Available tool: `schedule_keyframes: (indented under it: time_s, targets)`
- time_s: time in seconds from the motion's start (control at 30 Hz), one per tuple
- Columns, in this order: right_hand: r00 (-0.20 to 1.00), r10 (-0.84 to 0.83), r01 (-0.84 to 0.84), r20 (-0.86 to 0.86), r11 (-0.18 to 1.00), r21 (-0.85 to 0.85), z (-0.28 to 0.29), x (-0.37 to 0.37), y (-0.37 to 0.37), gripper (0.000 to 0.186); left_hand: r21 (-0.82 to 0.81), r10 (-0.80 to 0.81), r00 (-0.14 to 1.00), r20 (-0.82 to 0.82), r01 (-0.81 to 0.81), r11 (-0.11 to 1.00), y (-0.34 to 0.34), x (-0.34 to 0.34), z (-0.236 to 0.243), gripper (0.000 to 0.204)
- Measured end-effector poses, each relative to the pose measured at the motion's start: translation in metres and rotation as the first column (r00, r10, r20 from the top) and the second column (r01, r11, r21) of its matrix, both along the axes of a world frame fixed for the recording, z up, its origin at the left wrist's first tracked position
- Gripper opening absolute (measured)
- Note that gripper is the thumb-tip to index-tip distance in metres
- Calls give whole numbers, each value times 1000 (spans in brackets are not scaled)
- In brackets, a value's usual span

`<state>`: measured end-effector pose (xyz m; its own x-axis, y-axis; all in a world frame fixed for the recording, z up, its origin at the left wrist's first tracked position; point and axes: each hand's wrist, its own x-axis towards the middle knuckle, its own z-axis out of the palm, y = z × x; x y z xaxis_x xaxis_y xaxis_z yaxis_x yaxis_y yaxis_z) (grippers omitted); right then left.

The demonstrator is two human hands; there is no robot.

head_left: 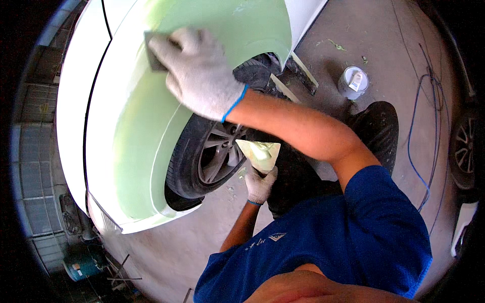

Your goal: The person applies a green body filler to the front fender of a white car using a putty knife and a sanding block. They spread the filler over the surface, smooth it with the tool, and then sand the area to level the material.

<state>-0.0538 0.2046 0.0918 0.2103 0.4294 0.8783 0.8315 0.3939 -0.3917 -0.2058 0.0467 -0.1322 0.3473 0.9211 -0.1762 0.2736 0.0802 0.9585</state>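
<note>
My right hand (202, 70), in a grey knit glove, presses a dark flat spreader (152, 50) against the car's wing panel (141, 131), which is coated in pale green filler above the wheel arch. Most of the spreader is hidden under the fingers. My left hand (260, 186), also gloved, is lower down beside the wheel and holds up a small flat blade (260, 153) smeared with yellow-green filler. The black tyre with its grey alloy wheel (209, 151) sits between the two hands.
An open round tin (352, 82) stands on the concrete floor at the upper right. A blue cable (415, 136) trails across the floor. Another car's wheel (464, 150) is at the right edge. A teal canister (81, 266) lies at the lower left.
</note>
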Motion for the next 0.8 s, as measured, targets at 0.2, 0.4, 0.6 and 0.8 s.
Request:
schedule_keyframes:
  time_s: [0.2,0.4,0.6,0.8]
  targets:
    - [962,266,-272,-60,935,-228,17,12,-46,47,17,-11,998,-54,12,1000,-1,3,0,44]
    - [970,-161,125,-183,973,-192,2,201,37,34,9,0,999,-35,0,1000,-2,11,-1,38]
    - [953,-238,165,-187,926,-340,1,267,87,34,-15,-27,985,-170,25,1000,2,12,8,42]
    - [956,-227,154,-183,927,-343,6,271,101,35,10,-11,986,-167,13,1000,1,11,2,41]
